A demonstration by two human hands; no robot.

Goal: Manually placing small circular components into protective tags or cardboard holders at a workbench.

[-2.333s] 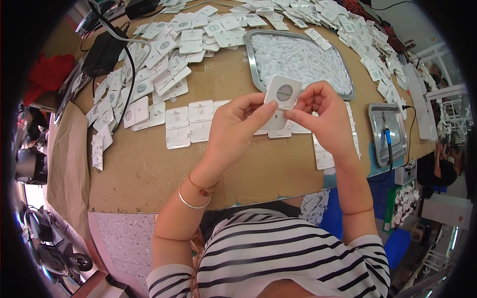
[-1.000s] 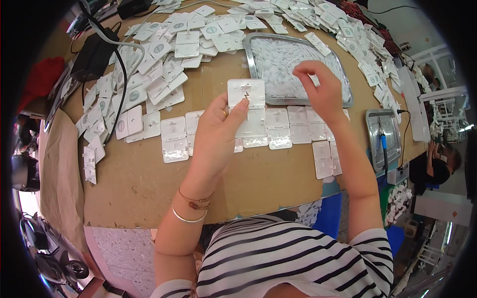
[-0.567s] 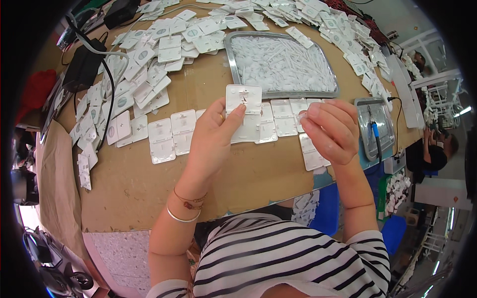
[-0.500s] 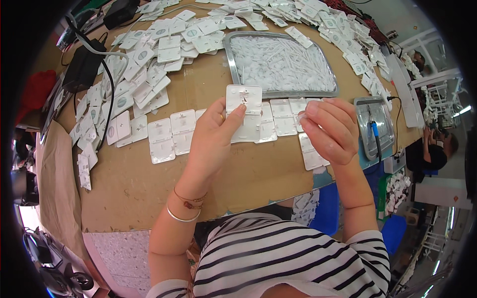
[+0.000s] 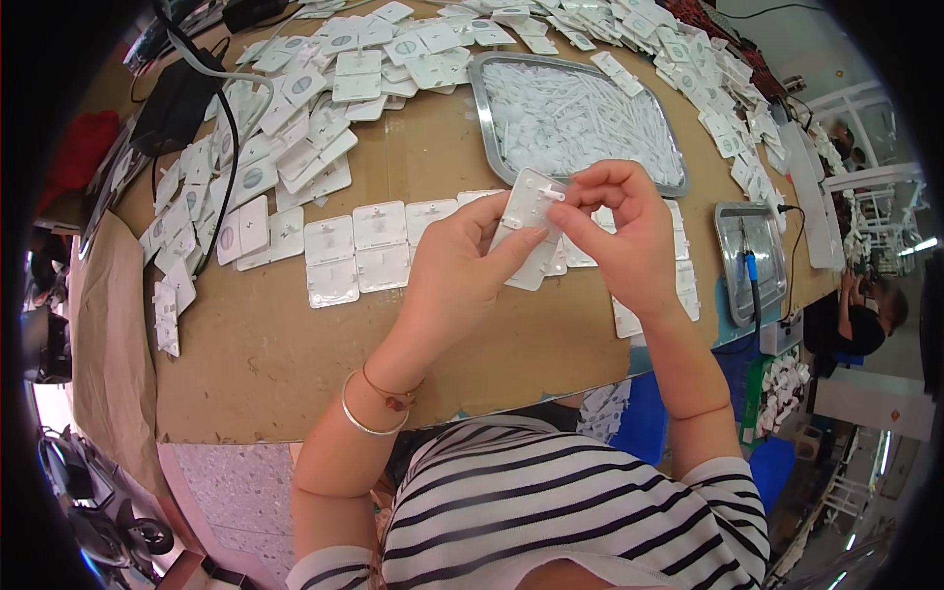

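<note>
My left hand (image 5: 457, 264) grips a white plastic panel (image 5: 531, 258), thumb on its face and fingers behind it. The panel is tilted, with small raised posts on the side turned up. My right hand (image 5: 629, 236) is at its upper right corner, thumb and forefinger pinched on a small white plastic piece (image 5: 555, 194) lying against the panel. Exactly how the two fit is too small to tell. Behind my hands, a row of similar white panels (image 5: 381, 241) lies on the cardboard-covered table. Beyond them stands a metal tray (image 5: 480, 98) full of small white plastic parts.
Heaps of white panels (image 5: 295, 128) cover the table's left and far sides. A smaller metal tray (image 5: 725, 280) at right holds a blue-handled, pen-like tool (image 5: 751, 267) with a cord. Black cables and a black box (image 5: 182, 108) sit at left. Another person (image 5: 860, 320) sits far right.
My right hand has come left to the panel with the small piece. My left hand has shifted right, and the panel has tilted. The whole view has shifted slightly.
</note>
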